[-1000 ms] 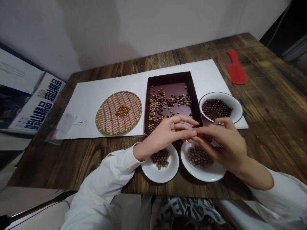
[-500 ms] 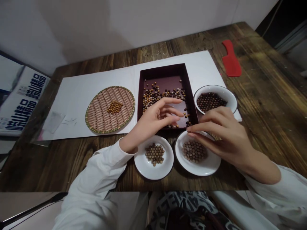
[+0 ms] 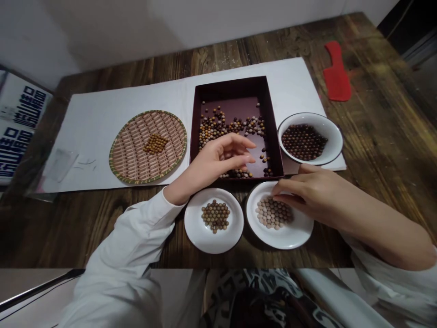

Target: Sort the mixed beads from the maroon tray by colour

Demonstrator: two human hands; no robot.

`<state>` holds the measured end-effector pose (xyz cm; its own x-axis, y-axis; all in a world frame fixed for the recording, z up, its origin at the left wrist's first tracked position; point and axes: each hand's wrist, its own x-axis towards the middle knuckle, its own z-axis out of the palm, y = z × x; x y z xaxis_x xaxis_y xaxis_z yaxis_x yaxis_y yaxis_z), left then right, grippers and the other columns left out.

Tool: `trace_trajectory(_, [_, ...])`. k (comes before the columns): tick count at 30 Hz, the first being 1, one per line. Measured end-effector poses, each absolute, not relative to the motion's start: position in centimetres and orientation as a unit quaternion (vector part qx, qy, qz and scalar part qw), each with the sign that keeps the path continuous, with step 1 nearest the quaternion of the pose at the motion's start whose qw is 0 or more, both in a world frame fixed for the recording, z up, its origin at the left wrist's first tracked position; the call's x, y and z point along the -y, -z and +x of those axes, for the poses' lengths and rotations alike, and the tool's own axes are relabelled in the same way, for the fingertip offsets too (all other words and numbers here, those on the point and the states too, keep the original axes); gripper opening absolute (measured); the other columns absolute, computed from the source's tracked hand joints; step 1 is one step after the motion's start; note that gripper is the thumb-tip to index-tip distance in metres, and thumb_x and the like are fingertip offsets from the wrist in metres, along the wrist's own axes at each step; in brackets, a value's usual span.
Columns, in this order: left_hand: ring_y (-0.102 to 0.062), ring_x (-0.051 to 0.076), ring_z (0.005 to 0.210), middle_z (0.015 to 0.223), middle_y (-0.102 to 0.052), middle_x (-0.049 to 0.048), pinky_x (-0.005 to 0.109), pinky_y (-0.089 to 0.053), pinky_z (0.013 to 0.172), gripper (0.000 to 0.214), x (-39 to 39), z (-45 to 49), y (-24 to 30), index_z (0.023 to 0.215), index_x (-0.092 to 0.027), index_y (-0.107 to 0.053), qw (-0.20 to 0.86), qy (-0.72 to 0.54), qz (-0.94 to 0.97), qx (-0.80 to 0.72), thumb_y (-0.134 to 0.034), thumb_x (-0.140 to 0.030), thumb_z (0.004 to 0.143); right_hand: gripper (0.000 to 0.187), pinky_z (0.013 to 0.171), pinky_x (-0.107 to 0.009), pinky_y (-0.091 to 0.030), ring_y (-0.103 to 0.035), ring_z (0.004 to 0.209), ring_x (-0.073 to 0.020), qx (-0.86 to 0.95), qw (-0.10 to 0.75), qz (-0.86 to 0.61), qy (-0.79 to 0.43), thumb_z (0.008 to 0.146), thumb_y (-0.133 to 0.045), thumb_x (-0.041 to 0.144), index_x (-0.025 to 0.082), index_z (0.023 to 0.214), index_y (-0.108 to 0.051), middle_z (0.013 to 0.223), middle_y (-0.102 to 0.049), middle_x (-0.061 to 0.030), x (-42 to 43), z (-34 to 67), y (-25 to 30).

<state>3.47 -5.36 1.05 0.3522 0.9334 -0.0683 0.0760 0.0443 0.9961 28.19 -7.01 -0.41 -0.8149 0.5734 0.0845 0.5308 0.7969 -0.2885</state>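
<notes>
A dark maroon box (image 3: pixel 235 87) on white paper holds several mixed brown, tan and dark beads (image 3: pixel 221 125). My left hand (image 3: pixel 215 161) hovers over the box's near end, fingers curled and pinched together above the beads. My right hand (image 3: pixel 314 191) reaches down to the right white plate (image 3: pixel 290 232), fingertips pinched at the pale pinkish beads (image 3: pixel 273 213) lying there. Beside it, the left white plate (image 3: pixel 205 232) carries olive-brown beads (image 3: pixel 215 215). What either pinch holds is too small to see.
A white bowl (image 3: pixel 332 136) of dark brown beads stands right of the box. On the left, a woven round tray (image 3: pixel 129 155) bears a few amber beads. A red flat object (image 3: pixel 336 73) lies far right on the wooden table (image 3: pixel 382 136). Printed cartons sit at the far left.
My hands, which touched fingertips a second ago, have parted. The left moved back over the box; the right dropped down to the pale beads on the right plate.
</notes>
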Motion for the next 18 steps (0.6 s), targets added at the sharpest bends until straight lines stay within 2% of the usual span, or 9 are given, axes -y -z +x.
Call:
trace_trajectory(5, [-0.068,0.011,0.081,0.093,-0.070,0.0011,0.022,-0.057,0.073,0.018,5.4,3.5,-1.2,0.099,-0.018,-0.066,0.574,-0.363,0.586,-0.442,-0.071,-0.024,0.083,0.010,0.068,-0.031,-0.032,-0.052,0.059,-0.0161,0.943,0.062,-0.295,-0.140,0.091,-0.058,0.020,0.019,0.089,-0.069,0.069,-0.069,-0.0018,6.7,28.2,0.2])
trace_trajectory(9, [-0.068,0.011,0.082,0.093,-0.070,0.0009,0.021,-0.057,0.073,0.018,5.4,3.5,-1.2,0.099,-0.018,-0.066,0.578,-0.359,0.587,-0.439,-0.071,-0.025,0.083,0.015,0.065,-0.030,-0.032,-0.050,0.057,-0.0151,0.943,0.089,-0.290,-0.139,0.093,-0.056,0.023,0.019,0.087,-0.069,0.064,-0.066,-0.0006,6.5,28.2,-0.2])
trace_trajectory(13, [-0.067,0.011,0.080,0.092,-0.069,0.0014,0.022,-0.057,0.072,0.017,5.4,3.5,-1.2,0.097,-0.017,-0.066,0.585,-0.360,0.584,-0.433,-0.071,-0.025,0.083,0.031,0.060,-0.029,-0.030,-0.047,0.052,-0.0140,0.943,0.110,-0.287,-0.130,0.098,-0.049,0.032,0.019,0.078,-0.070,0.056,-0.061,-0.0010,6.6,28.2,-0.6])
trace_trajectory(18, [-0.067,0.012,0.080,0.093,-0.069,0.0021,0.023,-0.057,0.072,0.017,5.5,3.6,-1.2,0.095,-0.017,-0.066,0.584,-0.358,0.586,-0.434,-0.072,-0.026,0.082,0.054,0.054,-0.030,-0.024,-0.039,0.045,-0.0124,0.928,0.033,-0.339,-0.150,0.102,-0.035,0.041,0.018,0.069,-0.072,0.046,-0.051,-0.0024,6.9,28.1,-1.6])
